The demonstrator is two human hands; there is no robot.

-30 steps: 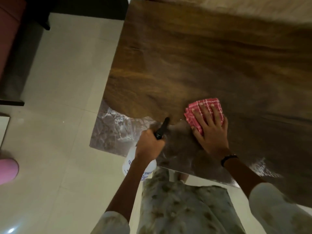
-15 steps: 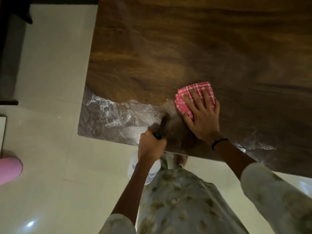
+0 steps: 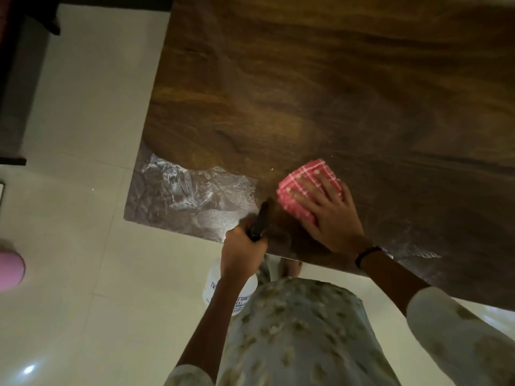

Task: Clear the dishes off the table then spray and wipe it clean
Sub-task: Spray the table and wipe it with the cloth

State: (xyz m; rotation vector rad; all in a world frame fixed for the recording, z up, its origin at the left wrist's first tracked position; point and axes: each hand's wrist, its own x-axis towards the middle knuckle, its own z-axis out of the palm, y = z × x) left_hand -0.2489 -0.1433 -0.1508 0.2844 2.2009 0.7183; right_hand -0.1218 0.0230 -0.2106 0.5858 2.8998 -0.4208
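A dark wooden table [image 3: 320, 93] fills the upper right of the head view, with a shiny wet patch [image 3: 189, 199] at its near left corner. My right hand [image 3: 331, 218] lies flat on a folded red-and-white checked cloth [image 3: 303, 185] near the table's front edge. My left hand [image 3: 242, 254] grips a spray bottle by its black trigger head [image 3: 259, 221], which points over the table edge. The bottle's white body [image 3: 214, 288] hangs below the hand, beside the table. No dishes show on the table.
Pale tiled floor [image 3: 83, 246] lies left of and below the table. A pink round object [image 3: 9, 271] sits at the left edge. Dark furniture [image 3: 16, 79] stands at the far left. My patterned clothing [image 3: 301, 335] fills the bottom centre.
My right hand has slid the cloth slightly away from me and to the right on the table. My left hand keeps the bottle at the table's front edge.
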